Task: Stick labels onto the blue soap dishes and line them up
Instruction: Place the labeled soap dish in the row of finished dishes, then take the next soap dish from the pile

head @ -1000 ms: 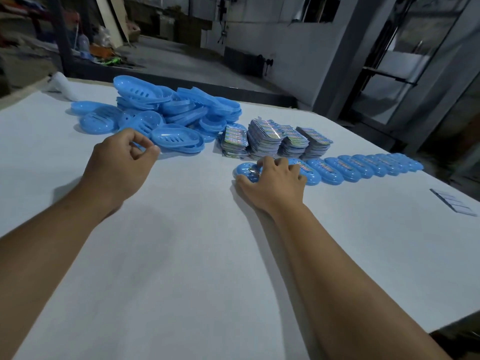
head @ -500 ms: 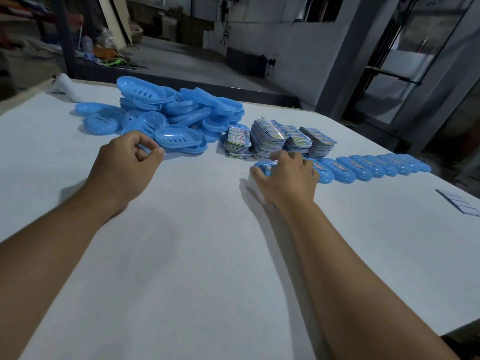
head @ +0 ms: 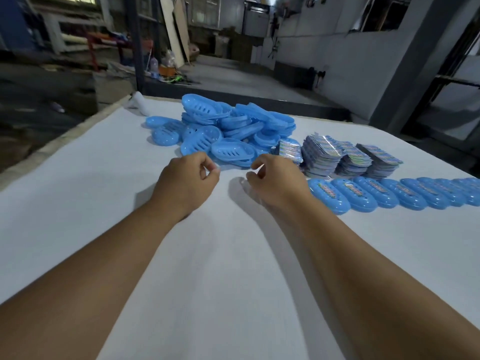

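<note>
Right hand [head: 275, 180] left the row of dishes [head: 389, 194], which runs rightward.

Left hand [head: 185, 181] fingers curled, right hand [head: 276, 181] fingers curled

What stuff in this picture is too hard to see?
- Row of labelled dishes, head view: cut off by the right edge, so the count is unknown.
- Label stacks: the print is too small to read.
- Pile of plain dishes: the lower ones are hidden under the upper ones.
- Left hand and right hand: fingers curl away, hiding whether they pinch anything.
</note>
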### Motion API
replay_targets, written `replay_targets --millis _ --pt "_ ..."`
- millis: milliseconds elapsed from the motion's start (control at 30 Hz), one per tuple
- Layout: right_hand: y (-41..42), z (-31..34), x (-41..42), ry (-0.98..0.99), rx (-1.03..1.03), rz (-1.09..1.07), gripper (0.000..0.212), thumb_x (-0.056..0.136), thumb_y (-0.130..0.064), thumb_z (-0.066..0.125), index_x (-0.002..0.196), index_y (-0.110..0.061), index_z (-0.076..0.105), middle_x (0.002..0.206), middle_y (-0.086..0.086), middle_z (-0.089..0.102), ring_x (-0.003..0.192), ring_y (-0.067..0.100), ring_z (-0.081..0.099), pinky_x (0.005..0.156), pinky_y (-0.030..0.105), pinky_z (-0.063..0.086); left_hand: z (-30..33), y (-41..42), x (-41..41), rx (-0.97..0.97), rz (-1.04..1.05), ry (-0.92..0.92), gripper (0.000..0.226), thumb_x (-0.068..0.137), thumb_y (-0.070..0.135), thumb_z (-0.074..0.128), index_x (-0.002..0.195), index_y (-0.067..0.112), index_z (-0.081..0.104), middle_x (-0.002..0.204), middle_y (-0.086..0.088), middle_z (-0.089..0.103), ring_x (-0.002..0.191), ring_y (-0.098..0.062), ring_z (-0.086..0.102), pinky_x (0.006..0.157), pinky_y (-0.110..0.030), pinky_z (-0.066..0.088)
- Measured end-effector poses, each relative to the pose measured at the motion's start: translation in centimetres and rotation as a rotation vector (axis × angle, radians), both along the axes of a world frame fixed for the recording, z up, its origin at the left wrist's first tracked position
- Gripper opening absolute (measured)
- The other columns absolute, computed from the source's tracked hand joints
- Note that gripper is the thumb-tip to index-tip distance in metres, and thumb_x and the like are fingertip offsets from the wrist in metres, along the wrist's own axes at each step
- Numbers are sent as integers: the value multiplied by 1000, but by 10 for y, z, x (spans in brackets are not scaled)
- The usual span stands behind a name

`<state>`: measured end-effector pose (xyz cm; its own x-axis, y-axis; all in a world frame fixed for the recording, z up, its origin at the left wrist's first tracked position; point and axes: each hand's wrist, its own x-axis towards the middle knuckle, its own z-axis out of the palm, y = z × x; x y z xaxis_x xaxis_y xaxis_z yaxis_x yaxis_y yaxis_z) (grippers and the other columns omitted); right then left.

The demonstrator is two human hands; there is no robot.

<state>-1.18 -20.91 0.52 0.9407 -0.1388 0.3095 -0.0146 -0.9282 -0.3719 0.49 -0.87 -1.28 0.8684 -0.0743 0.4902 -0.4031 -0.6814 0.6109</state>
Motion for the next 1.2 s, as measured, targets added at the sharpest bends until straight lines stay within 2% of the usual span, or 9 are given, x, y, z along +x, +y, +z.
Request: replay_targets --millis 233,367,533,633,700,833,900,1100,1200 --pt "-7 -18 10 -80 179 59 16 85 -33 65 99 -28 72 84 -12 72 87 16 67 83 36 55 7 -18 21 246 102 -202 13 91 32 65 98 21 66 100 1 64 93 -22 60 77 -37 51" --pt "-13 -22 12 -121 225 93 14 86 -28 69 98 -23 76 82 -11 71 82 13 67 77 30 52 13 -29 44 438 58 -220 39 89 34 69 125 23 59 123 0 60 114 -23 53 94 -39 45" --pt "-12 -22 13 -140 258 106 13 87 -28 70 99 -25 75 83 -15 70 82 10 66 76 26 48 14 -32 53 555 47 -225 21 96 34 61 113 23 66 117 2 63 111 -21 52 95 -38 43" --pt "-12 -23 15 -201 305 78 21 88 -27 69 109 -25 72 84 -17 67 76 -1 63 71 17 45 17 -31 43 387 -4 -258 15 99 33 58 106 20 62 103 1 66 98 -21 58 87 -40 47" --pt "-12 -23 16 -257 371 69 36 88 -30 71 123 -26 64 94 -16 66 77 -4 61 77 23 50 24 -28 33 178 -75 -185 14 100 33 56 103 19 58 95 2 67 88 -21 61 77 -39 49" --pt "-10 -23 12 -286 428 232 81 80 -30 83 148 -33 40 132 -16 52 108 4 58 93 31 51 32 -19 18 -204 -110 30 21 103 38 50 107 19 59 104 2 67 97 -17 63 83 -37 54" --pt "-6 -23 10 -286 375 320 89 78 -31 85 152 -35 35 144 -16 44 125 7 52 103 35 49 30 -16 14 -330 -119 152 25 103 37 50 108 16 62 109 -2 68 102 -18 65 85 -40 59" --pt "-4 -19 5 -221 231 399 64 85 -36 80 142 -28 55 144 -14 53 130 7 49 108 41 46 24 -8 12 -475 -167 465 37 105 37 47 105 9 70 101 -12 75 80 -22 71 64 -34 59" --pt "-4 -18 2 -155 210 390 62 85 -44 78 142 -31 55 141 -12 57 128 8 52 107 37 46 23 -7 15 -482 -161 504 38 105 38 47 100 11 74 91 -9 76 62 -12 65 55 -29 57"
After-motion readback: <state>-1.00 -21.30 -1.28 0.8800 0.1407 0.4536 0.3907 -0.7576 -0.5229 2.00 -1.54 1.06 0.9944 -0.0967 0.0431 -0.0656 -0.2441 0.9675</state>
